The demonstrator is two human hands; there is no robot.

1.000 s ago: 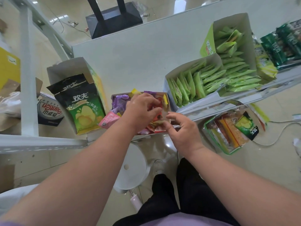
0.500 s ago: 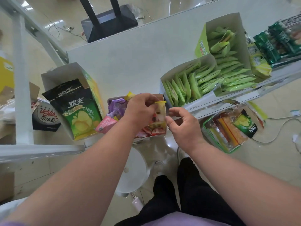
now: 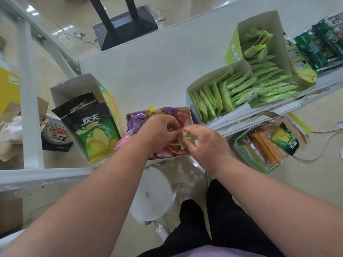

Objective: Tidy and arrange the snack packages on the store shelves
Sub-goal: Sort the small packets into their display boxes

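Together both hands (image 3: 163,132) (image 3: 206,143) pinch a crumpled yellow packet (image 3: 184,138).

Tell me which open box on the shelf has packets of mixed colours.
The small middle box under both hands; the others hold only green packets or black-green bags.

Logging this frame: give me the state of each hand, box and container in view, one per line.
left hand: fingers curled, pinching a small yellow packet over the mixed box.
right hand: fingers curled on the same packet.
mixed snack box: open-topped, packets jumbled.
chip box: open, black-and-green bags upright.
near green-packet box: open, packets in rows.
far green-packet box: open, packets loosely stacked.
clear container: on the floor, no lid visible.
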